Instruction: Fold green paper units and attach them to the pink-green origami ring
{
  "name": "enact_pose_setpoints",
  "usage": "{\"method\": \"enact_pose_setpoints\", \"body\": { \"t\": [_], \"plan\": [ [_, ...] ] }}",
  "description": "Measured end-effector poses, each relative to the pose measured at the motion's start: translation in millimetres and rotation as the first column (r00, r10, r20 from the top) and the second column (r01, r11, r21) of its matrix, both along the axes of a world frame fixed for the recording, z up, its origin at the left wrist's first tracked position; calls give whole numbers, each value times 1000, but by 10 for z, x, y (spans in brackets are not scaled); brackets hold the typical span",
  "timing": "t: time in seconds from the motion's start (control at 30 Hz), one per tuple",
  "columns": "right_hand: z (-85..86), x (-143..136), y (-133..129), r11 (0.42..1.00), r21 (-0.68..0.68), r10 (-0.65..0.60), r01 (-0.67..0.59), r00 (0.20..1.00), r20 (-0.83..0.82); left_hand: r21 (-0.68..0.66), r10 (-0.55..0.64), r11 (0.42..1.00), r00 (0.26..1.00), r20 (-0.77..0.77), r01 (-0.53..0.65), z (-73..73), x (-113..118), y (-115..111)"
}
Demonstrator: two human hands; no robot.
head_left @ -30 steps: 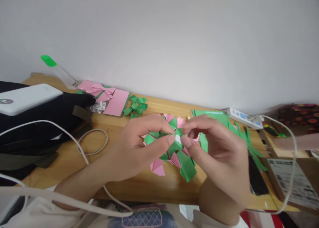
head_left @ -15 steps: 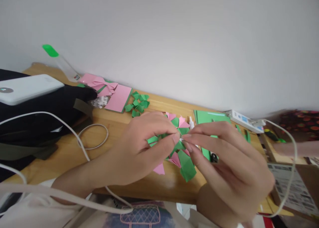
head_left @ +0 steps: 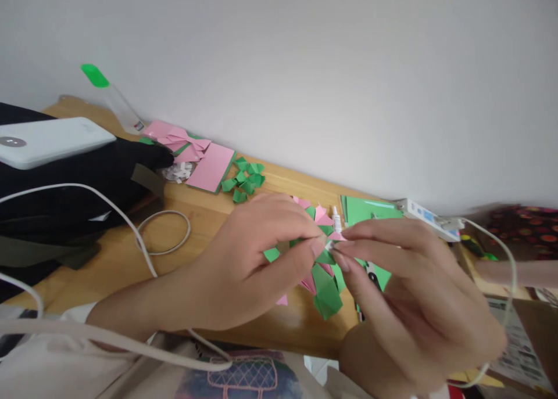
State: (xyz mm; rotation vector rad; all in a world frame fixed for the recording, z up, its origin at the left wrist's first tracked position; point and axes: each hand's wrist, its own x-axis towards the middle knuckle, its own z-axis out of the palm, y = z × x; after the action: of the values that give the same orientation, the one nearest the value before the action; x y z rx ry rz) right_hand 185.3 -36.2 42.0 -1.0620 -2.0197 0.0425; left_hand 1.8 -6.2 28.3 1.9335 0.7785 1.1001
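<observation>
My left hand is closed in a pinch, thumb against index finger. Facing it, my right hand pinches with thumb and fingertips. Between the two sets of fingertips shows a small white piece, too small to tell its kind. Just behind and below the fingers lies a folded green and pink paper piece, partly hidden by my hands. Past the fingertips stands a small white tube or bottle. Green paper sheets lie behind my right hand, with a black object on them.
Folded green paper pieces, pink paper and white scraps lie at the back left. A white device rests on a black bag. White cables cross the left side. A power strip lies right; another person's arm shows beyond.
Both hands have shifted slightly right, and my right hand has turned a little. The fingertips remain pinched around the small white piece, which shows a bit more. The view has tilted slightly.
</observation>
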Motion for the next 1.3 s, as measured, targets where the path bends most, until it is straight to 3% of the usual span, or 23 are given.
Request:
{"method": "enact_pose_setpoints", "body": {
  "t": [0.17,0.4,0.6,1.3],
  "plan": [
    [-52,-29,1,990,52,-129,131,990,-48,107,74,992,997,-23,-71,-13,16,-8],
    [-51,-48,-3,992,-20,-126,125,991,-41,187,55,982,995,-85,-39,-46,36,12],
    [-73,-45,-6,986,29,-162,161,987,7,292,106,954,987,-120,-67,-86,31,-1],
    [-101,-64,-20,981,35,-190,189,982,18,309,121,948,983,-142,-72,-116,39,-10]
  ]
}}
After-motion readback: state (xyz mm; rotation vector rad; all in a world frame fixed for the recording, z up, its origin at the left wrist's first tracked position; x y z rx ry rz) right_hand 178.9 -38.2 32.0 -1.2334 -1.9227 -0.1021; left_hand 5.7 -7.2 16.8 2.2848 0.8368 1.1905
